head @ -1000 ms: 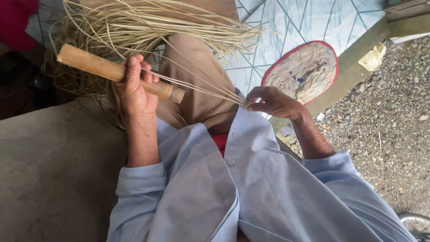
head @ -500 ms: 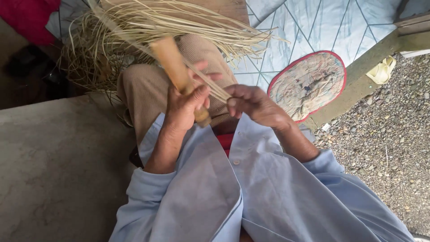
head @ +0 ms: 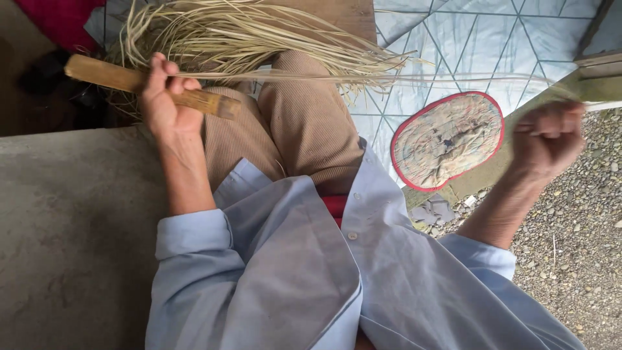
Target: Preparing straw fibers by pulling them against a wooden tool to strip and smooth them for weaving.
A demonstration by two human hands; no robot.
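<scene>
My left hand is clenched around a stiff bamboo stick above my knees. My right hand, blurred, pinches thin pale strips pulled taut. They look light, springy and brittle, best gripped near their ends.

The tan bamboo stick looks dry and matt, its cut end fibrous. The pale straw-coloured bundle of split fibre strips is thin, stiff and faintly shiny. The brown trousers are ribbed cloth; the light blue shirt is smooth woven cloth. The grey concrete slab is rough and dull. The oval red-edged cloth pad looks worn and faded.
</scene>
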